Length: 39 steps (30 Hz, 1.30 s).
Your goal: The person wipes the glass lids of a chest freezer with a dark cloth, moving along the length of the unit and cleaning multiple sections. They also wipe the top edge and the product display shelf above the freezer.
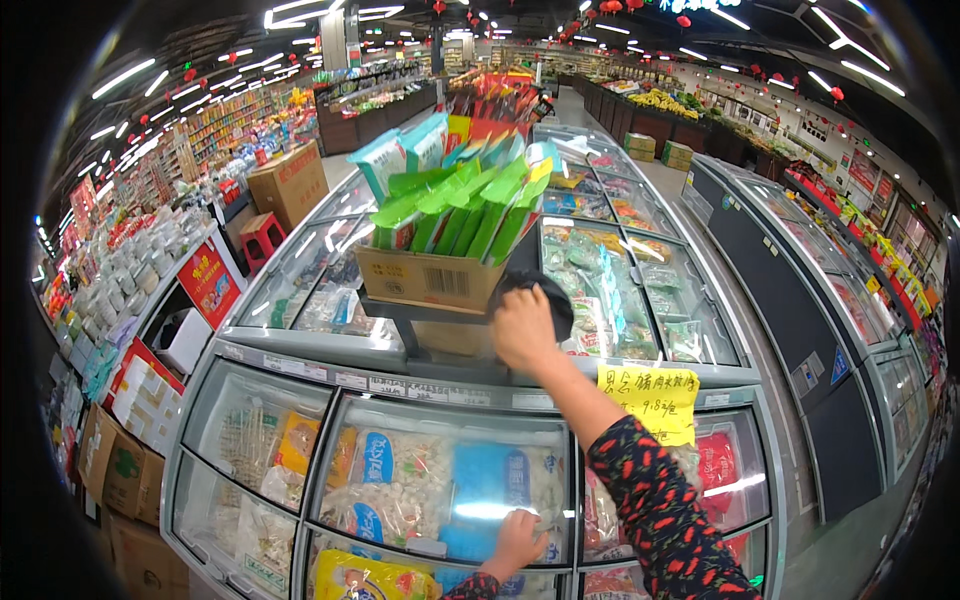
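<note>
My right hand point(523, 324) is closed on a dark cloth point(551, 296), whose folds hang behind the fingers. Right next to it stands an open cardboard box point(427, 279) filled with green packets point(457, 199). The box rests on a dark raised shelf point(375, 306) over the freezer divider. Lower down, my left hand point(517, 541) holds nothing and lies on or just over the glass lid point(420, 495) of a chest freezer, fingers apart. Bags of frozen dumplings point(397, 457) and a blue bag point(487, 480) show through the glass.
A handwritten yellow paper sign point(651, 401) is on the freezer beside my right forearm. More glass-topped freezers point(600, 262) extend ahead. At left are a large carton point(289, 182) and a red plastic stool point(262, 238). An aisle separates another dark freezer point(795, 337) on the right.
</note>
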Motion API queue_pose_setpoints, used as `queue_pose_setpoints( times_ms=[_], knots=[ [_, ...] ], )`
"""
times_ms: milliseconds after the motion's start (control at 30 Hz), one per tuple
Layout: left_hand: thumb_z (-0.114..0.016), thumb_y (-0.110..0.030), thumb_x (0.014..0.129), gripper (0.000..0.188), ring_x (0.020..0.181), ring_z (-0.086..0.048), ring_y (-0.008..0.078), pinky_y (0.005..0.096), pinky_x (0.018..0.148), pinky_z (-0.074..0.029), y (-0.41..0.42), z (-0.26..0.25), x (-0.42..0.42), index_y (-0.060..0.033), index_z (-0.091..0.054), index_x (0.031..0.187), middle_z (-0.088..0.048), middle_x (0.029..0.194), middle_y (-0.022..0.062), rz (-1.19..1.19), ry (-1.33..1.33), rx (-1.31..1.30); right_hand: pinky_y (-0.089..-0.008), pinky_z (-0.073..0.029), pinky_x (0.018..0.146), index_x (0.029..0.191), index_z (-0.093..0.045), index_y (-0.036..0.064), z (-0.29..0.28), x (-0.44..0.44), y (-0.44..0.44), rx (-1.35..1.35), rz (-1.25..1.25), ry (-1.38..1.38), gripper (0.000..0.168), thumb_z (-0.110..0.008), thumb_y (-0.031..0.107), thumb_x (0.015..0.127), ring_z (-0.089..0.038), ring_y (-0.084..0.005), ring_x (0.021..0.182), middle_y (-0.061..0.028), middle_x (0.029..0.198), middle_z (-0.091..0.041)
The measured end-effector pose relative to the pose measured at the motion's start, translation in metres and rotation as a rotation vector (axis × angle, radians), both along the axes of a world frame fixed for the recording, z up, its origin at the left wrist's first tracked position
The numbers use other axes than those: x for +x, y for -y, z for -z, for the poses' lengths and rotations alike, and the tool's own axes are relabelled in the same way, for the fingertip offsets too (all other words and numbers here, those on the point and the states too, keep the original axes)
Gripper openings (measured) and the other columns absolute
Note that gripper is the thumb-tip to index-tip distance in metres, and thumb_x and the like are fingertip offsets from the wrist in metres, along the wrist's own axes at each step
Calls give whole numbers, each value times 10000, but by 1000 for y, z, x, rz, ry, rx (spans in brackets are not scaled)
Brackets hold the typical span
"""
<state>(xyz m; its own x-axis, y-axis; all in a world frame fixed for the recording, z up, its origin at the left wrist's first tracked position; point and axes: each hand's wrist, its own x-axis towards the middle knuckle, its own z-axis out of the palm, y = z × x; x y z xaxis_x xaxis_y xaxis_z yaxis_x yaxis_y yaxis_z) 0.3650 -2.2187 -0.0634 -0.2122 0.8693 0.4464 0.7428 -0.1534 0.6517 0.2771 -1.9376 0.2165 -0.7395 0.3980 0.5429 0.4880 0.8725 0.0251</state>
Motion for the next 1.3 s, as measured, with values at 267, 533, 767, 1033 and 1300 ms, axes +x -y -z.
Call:
queue_pose_setpoints(
  times_ms=[267,533,767,1033,1300],
  knots=[
    [-728,-203,874,309,954,-669,291,398,829,-545,78,-38,42,3,-672,1097,-686,1062,180,-115,512,-267,-415,-503,847,943,-704,1,86,59,91,-1108,-299,-141,288,-575,258,927,-642,-310,960,-169,1026,-673],
    [-679,-129,939,312,955,-690,200,323,833,-552,252,14,58,-20,-617,1224,-700,1088,86,-227,1166,-532,-449,-460,1068,1279,-593,-39,224,263,345,-2584,-24,-987,422,-473,261,1008,-621,-309,1188,-174,1278,-656],
    [-622,-56,950,433,1134,-627,225,400,896,-536,278,-77,122,-71,-513,1369,-616,1272,62,-155,1709,-414,-530,-387,1126,1391,-506,-42,163,354,412,-2669,-118,-1196,527,-451,329,1021,-544,-363,1297,-199,1389,-585],
    [-695,-107,945,435,1050,-654,186,326,864,-561,286,-95,137,-3,-538,1337,-647,1203,97,-45,1390,-436,-478,-592,877,1310,-560,27,159,378,443,-2454,-103,-1096,324,-573,125,1002,-672,-341,1087,-162,1238,-652],
    [-671,-249,974,433,944,-698,203,343,826,-553,267,-65,102,12,-573,1305,-710,1085,130,-129,934,-326,-556,-520,1003,1342,-530,35,155,360,387,-2394,-58,-1359,352,-525,227,1047,-625,-365,1188,-160,1316,-624]
  ],
)
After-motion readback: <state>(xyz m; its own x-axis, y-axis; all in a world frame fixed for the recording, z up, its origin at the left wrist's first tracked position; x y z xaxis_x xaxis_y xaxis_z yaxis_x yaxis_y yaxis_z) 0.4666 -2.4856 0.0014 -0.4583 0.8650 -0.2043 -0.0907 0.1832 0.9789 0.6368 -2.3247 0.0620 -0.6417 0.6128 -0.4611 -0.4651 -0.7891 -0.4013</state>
